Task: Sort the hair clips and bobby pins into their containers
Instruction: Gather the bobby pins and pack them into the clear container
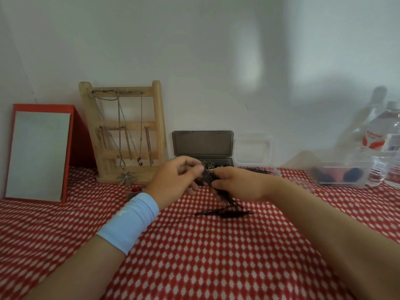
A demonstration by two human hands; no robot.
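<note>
Scanning from the left edge of the frame, I see a red-framed mirror (37, 156) leaning at the wall, and just beside it a wooden jewellery stand (127, 131) hung with chains. Left of centre, the left hand (175, 178), a light blue wristband (129, 221) on its wrist, curls its fingers and pinches the top of a bunch of dark pins (205, 177) at mid-frame. Behind the hands a dark box (203, 146) stands with its lid raised; I cannot make out what it holds. The right hand (236, 184) grips the same bunch from the other side, fingers wrapped round it, above the red-and-white tablecloth (194, 256). Below that hand, loose bobby pins (225, 212) lie on the cloth. Right of the dark box sits a clear container (253, 152), lid up, with dark pins near its front. Further right I see a clear tub (342, 176) and, at the right edge, water bottles (383, 148).
</note>
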